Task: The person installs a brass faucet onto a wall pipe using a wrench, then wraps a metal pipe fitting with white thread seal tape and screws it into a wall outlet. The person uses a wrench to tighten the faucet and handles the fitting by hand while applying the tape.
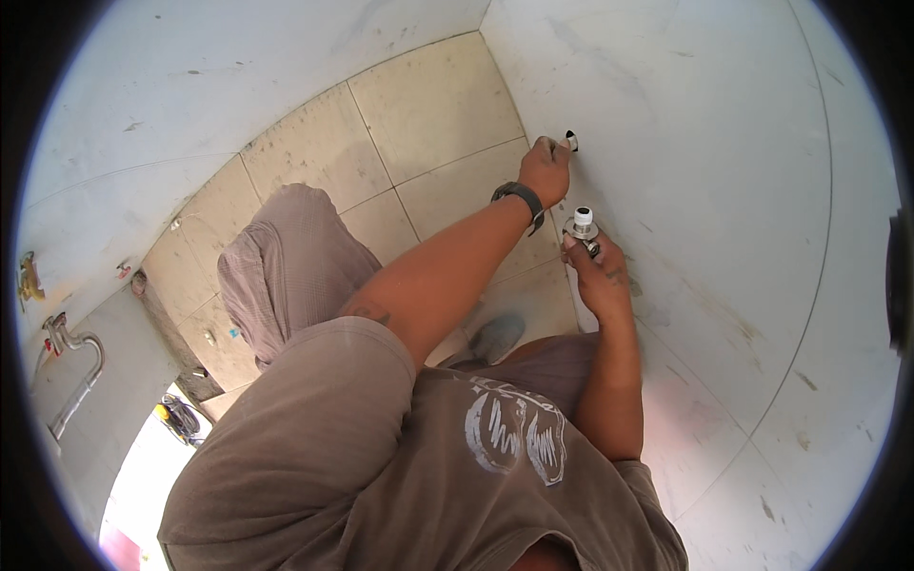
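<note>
Left hand (545, 169) is pinching at the wall hole (571, 141); right hand (598, 276) is gripping a metal valve (583, 228) closed-fisted beside the tiled wall (724, 190).

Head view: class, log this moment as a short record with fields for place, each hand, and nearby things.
Place: corner of beige tiled floor and pale tiled wall
Left hand: raised to a small dark hole in the wall, a dark wristband on that wrist
Right hand: grips a small metal valve with a white threaded end
Nearby: curved metal pipe on the wall at left
</note>
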Available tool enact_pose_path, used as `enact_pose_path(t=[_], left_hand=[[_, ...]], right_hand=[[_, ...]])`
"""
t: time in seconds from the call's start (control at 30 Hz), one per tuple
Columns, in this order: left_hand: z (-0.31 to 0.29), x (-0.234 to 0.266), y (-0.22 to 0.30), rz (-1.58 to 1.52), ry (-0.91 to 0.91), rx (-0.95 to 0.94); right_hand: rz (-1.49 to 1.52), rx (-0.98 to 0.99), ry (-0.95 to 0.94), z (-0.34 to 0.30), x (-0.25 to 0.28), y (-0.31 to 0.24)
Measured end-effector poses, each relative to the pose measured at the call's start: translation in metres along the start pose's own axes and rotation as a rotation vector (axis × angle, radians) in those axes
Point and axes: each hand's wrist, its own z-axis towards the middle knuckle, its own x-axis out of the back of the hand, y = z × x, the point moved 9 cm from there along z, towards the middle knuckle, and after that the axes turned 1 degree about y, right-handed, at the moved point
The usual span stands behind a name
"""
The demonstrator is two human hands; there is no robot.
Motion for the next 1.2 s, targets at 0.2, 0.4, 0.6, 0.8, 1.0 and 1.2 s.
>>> enact_pose_path(t=[0.2, 0.4, 0.6, 0.8, 1.0, 1.2], left_hand=[[-0.024, -0.038, -0.028, -0.730, -0.234, 0.986], [-0.001, -0.004, 0.002, -0.285, -0.225, 0.356], [0.006, -0.029, -0.021, -0.505, -0.311, 0.670], [0.006, -0.029, -0.008, -0.413, -0.281, 0.650], [0.011, -0.025, 0.008, -0.170, -0.299, 0.325], [-0.016, -0.043, -0.011, -0.831, -0.427, 1.087]], right_hand=[[-0.039, -0.043, 0.011, 0.001, -0.002, 0.007], [-0.054, -0.080, 0.015, 0.003, -0.005, 0.013], [-0.040, -0.096, 0.023, 0.005, -0.007, 0.019], [-0.028, -0.113, 0.035, 0.007, -0.004, 0.028], [-0.006, -0.123, 0.033, 0.008, -0.004, 0.036], [-0.018, -0.169, 0.043, 0.007, -0.004, 0.039]])
